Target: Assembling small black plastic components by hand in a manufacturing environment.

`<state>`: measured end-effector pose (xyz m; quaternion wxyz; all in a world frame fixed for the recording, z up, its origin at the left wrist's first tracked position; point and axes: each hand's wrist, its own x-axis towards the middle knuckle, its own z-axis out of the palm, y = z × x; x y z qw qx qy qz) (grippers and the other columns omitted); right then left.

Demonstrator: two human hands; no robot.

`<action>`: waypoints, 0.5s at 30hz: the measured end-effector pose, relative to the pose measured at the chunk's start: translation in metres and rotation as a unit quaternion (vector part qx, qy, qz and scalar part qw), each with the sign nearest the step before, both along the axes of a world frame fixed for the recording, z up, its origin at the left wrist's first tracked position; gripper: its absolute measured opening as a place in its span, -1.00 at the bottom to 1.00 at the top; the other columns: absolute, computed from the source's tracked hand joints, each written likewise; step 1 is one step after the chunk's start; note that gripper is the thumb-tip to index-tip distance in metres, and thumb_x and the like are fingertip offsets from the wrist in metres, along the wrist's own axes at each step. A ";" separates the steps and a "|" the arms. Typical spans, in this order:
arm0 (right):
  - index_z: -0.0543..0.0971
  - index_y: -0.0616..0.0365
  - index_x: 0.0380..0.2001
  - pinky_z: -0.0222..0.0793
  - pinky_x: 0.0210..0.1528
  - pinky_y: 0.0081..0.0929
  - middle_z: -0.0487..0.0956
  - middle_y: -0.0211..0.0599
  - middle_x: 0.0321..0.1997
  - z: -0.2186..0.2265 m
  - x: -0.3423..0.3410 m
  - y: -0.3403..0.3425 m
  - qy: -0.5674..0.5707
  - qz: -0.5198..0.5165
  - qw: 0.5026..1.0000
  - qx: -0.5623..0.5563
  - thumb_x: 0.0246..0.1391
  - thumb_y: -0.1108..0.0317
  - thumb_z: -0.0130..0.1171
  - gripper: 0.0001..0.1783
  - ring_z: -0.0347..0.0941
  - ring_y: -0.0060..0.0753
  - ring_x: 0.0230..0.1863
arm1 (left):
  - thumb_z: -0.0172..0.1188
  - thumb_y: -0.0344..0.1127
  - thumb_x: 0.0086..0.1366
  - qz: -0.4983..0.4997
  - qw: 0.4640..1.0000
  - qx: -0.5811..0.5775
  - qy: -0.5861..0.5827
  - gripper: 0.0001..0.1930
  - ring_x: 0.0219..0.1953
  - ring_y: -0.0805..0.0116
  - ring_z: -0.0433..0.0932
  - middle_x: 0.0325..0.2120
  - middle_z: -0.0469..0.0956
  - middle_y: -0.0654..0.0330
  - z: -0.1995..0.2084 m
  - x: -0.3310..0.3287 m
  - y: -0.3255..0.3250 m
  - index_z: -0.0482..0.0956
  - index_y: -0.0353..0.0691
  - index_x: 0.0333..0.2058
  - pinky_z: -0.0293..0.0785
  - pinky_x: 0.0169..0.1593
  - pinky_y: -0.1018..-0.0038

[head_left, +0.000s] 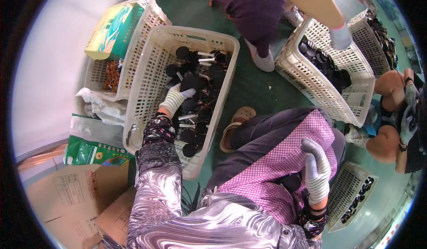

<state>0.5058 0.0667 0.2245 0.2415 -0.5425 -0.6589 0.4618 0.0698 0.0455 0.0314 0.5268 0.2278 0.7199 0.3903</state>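
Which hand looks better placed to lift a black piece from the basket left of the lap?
Probably the left hand: it's inside that basket, thumb over a black piece; the right hand is outside, over the lap.

We count five perforated white plastic crates [138,44] [144,82] [307,77] [364,48] [343,195].
We number one yellow-and-green carton [109,31], one crumpled white plastic bag [104,108], one green printed bag [84,150], one pink checked apron [262,173], and two striped gloves [170,103] [319,189] on the wearer's left hand [175,100] and right hand [318,171]; black discs [191,83] overlap too much to tally.
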 end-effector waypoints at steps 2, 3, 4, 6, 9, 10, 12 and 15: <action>0.52 0.30 -0.18 0.21 0.13 -0.40 0.52 -0.13 -0.10 0.001 -0.001 0.001 0.001 -0.005 1.000 -0.004 0.09 0.44 -0.03 -0.74 0.41 -0.27 0.01 | 0.36 -0.33 0.00 -0.018 1.000 -0.017 0.017 -0.43 -0.18 0.47 0.46 -0.14 0.52 0.23 0.009 0.005 0.005 0.42 -0.36 0.01 0.38 -0.05 0.51; 0.52 0.30 -0.17 0.21 0.13 -0.40 0.53 -0.13 -0.10 0.002 -0.001 0.001 0.004 -0.010 1.000 -0.008 0.08 0.44 -0.03 -0.74 0.41 -0.27 0.01 | 0.36 -0.33 0.00 -0.024 0.999 -0.028 0.036 -0.43 -0.18 0.46 0.46 -0.15 0.52 0.23 0.009 0.007 0.007 0.42 -0.36 0.01 0.38 -0.06 0.51; 0.52 0.30 -0.17 0.21 0.13 -0.40 0.53 -0.13 -0.10 0.001 -0.001 0.000 0.006 -0.009 1.000 -0.007 0.08 0.44 -0.03 -0.74 0.41 -0.27 0.01 | 0.35 -0.32 0.01 -0.026 0.997 -0.038 0.060 -0.44 -0.19 0.46 0.47 -0.16 0.52 0.23 0.012 0.006 0.008 0.42 -0.36 0.00 0.38 -0.06 0.51; 0.52 0.30 -0.17 0.22 0.13 -0.40 0.52 -0.13 -0.09 0.000 0.000 0.000 0.002 0.001 1.000 -0.004 0.08 0.45 -0.03 -0.74 0.41 -0.27 0.01 | 0.35 -0.31 0.01 -0.030 0.998 -0.047 0.039 -0.44 -0.19 0.46 0.46 -0.17 0.53 0.24 -0.002 -0.006 0.004 0.43 -0.36 0.00 0.38 -0.06 0.50; 0.51 0.30 -0.16 0.22 0.13 -0.41 0.52 -0.13 -0.08 0.000 0.000 -0.001 0.010 0.007 1.000 -0.006 0.09 0.46 -0.03 -0.74 0.40 -0.27 0.01 | 0.35 -0.28 0.02 -0.033 0.999 -0.024 -0.019 -0.47 -0.19 0.45 0.46 -0.18 0.53 0.26 -0.012 -0.012 -0.002 0.45 -0.34 -0.02 0.38 -0.07 0.50; 0.51 0.30 -0.16 0.22 0.13 -0.41 0.52 -0.13 -0.08 0.000 0.001 -0.001 0.007 0.005 1.000 -0.007 0.09 0.46 -0.03 -0.74 0.40 -0.27 0.01 | 0.35 -0.27 0.02 -0.026 0.999 -0.033 -0.008 -0.46 -0.19 0.46 0.46 -0.18 0.53 0.26 -0.009 -0.009 0.002 0.45 -0.33 -0.02 0.38 -0.08 0.51; 0.51 0.29 -0.16 0.22 0.13 -0.42 0.51 -0.13 -0.08 -0.001 0.003 -0.001 0.023 -0.013 0.999 -0.019 0.10 0.45 -0.03 -0.74 0.40 -0.28 0.01 | 0.33 -0.26 0.04 0.001 1.000 -0.002 -0.024 -0.54 -0.22 0.44 0.48 -0.22 0.53 0.26 0.010 0.002 0.008 0.48 -0.31 -0.08 0.41 -0.11 0.48; 0.52 0.29 -0.17 0.22 0.12 -0.42 0.51 -0.13 -0.08 0.000 0.004 -0.001 0.022 -0.008 1.000 -0.017 0.10 0.44 -0.02 -0.74 0.40 -0.29 0.01 | 0.26 -0.15 0.10 0.181 0.977 0.039 -0.103 -0.55 -0.19 0.36 0.49 -0.15 0.50 0.18 0.009 -0.007 -0.001 0.45 -0.21 -0.06 0.44 -0.14 0.41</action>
